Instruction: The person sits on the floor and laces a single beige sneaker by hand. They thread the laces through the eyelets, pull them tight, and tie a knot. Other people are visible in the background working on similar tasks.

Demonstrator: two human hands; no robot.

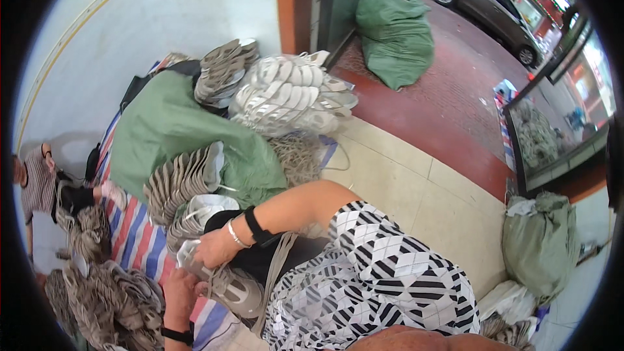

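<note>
A beige and white shoe upper (239, 294) lies over my lap, its pale end pointing away from me. My right hand (218, 247), with a silver bracelet and a black wristband behind it, closes on that pale end from above. Lower down, my left hand (180, 291) has its fingers bent against the near side of the same upper; its fingertips are partly hidden. Beige laces (278, 272) hang in a loop across my dark-clad leg. Just beyond my hands stands a nested stack of similar uppers (175, 185).
A green sack (156, 130) and a plastic-wrapped bundle of uppers (292, 94) lie ahead. Beige uppers and laces (107, 305) heap at left on a striped sheet (136, 231). Another person (42, 182) sits far left. Green sacks (396, 32) stand by the doorway and at right (539, 240).
</note>
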